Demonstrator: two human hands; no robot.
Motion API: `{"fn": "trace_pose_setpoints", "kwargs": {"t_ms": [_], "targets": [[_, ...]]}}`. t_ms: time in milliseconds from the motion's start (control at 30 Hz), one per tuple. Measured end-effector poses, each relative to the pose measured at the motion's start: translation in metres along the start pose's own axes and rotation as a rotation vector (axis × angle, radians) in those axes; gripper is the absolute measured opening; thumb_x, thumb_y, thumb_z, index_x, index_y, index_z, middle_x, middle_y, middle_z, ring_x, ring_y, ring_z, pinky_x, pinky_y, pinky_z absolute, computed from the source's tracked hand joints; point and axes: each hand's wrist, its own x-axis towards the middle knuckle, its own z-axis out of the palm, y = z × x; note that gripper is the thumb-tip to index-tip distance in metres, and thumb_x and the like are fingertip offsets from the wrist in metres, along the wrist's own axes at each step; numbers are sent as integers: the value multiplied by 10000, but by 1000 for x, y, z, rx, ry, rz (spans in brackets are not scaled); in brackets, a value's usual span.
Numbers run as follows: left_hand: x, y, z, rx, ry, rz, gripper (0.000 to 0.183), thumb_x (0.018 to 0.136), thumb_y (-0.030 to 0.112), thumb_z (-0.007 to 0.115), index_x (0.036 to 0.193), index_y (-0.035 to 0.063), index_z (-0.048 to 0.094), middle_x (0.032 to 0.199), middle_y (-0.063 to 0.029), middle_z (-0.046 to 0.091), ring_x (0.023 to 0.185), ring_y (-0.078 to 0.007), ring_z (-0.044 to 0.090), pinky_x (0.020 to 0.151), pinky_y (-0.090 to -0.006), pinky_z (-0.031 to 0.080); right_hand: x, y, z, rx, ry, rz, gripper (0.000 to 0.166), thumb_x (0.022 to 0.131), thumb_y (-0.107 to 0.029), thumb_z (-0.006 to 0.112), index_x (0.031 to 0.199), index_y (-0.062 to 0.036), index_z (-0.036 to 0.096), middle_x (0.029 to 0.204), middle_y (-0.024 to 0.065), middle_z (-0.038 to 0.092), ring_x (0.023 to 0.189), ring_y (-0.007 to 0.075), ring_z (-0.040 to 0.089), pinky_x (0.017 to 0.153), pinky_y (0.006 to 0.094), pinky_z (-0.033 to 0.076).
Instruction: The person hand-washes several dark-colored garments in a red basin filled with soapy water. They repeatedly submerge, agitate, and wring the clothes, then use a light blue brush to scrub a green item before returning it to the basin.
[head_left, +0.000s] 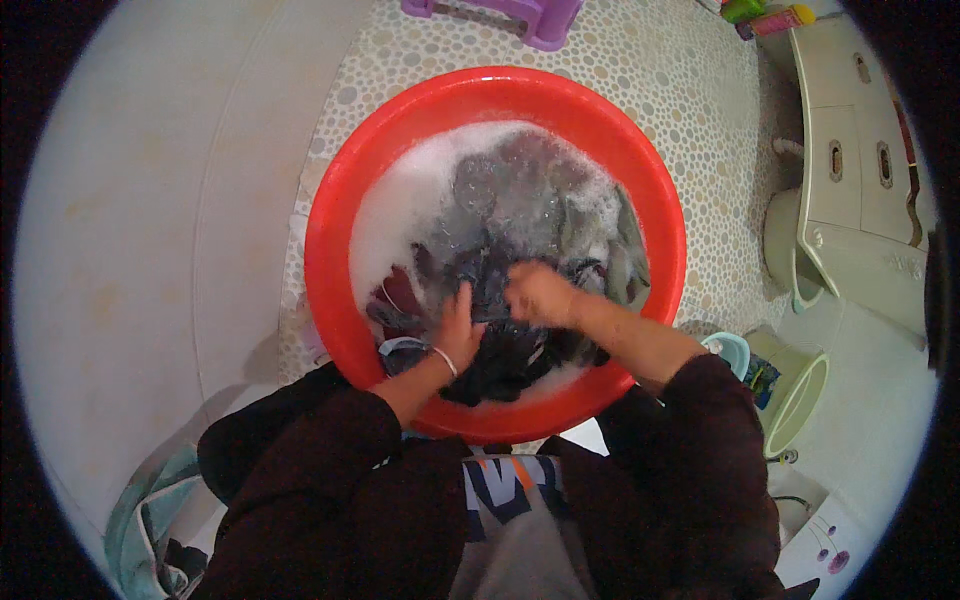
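Note:
A large red plastic basin (495, 427) stands before me, holding foamy water and dark, grey and maroon wet clothes (525, 195). My left hand (459, 330), with a white band at the wrist, rests on the dark cloth left of the middle, its thumb and fingers spread. Closed around a bit of the dark wet cloth (491, 360), my right hand (540, 294) is slightly blurred, a little higher and to the right. White suds (397, 195) lie along the basin's left side.
A purple plastic stool (551, 26) stands beyond the basin on the pebble-patterned floor (675, 90). At the right are a white cabinet (832, 127), a light blue small basin (731, 352) and a pale green bucket (802, 405). A pale wall (150, 187) rises at the left.

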Motion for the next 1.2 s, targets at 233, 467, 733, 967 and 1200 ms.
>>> {"fn": "trace_pose_setpoints", "kwargs": {"t_ms": [233,467,733,967,1200], "targets": [[39,-45,18,128,-176,-193,406,808,119,550,1190,6,471,1054,-234,574,995,-390,549,873,-418,424,-12,-14,108,163,233,258,152,726,-209,615,714,-65,566,700,169,559,644,368,567,593,464,463],[69,-35,15,351,-331,-230,353,778,173,551,1105,42,524,944,-225,597,835,-398,597,733,-463,479,70,30,67,31,127,863,239,777,-266,564,816,-33,598,869,202,623,784,366,614,677,477,488],[0,51,-32,583,-202,214,502,846,88,479,1324,158,343,1193,-228,414,1046,-408,496,790,-474,467,70,59,-41,39,423,855,566,745,-363,652,1198,-78,469,1115,207,563,953,400,561,810,473,461],[15,11,-18,202,-185,-98,450,856,93,498,1275,17,352,1110,-249,511,1025,-369,527,870,-416,425,-22,-36,-20,-105,-260,184,335,638,-262,742,878,-42,664,1382,142,334,1174,369,393,913,502,375],[45,-27,13,56,-218,-446,277,863,157,483,1104,22,459,985,-250,585,937,-406,561,804,-428,448,-22,-38,64,222,84,371,521,633,-281,752,1054,-45,556,1060,154,523,904,372,542,811,428,450]]}}
